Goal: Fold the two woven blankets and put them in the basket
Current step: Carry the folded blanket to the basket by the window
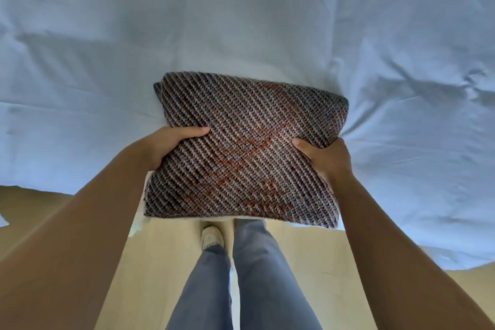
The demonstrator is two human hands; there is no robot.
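Note:
A folded woven blanket (246,142), dark with diagonal pale and orange-red stripes, forms a thick square over the near edge of the bed. My left hand (171,142) grips its left side, thumb on top and fingers underneath. On the right side my right hand (325,155) holds it the same way. The blanket's near part juts out past the bed edge over my legs. A pale layer shows under its lower left corner. No basket and no second blanket appear in view.
A white duvet (241,21), rumpled at the right, covers the bed across the whole upper view. Below the bed edge is a tan wooden floor (316,262). My legs in blue jeans (267,276) and a white shoe (212,237) stand close to the bed.

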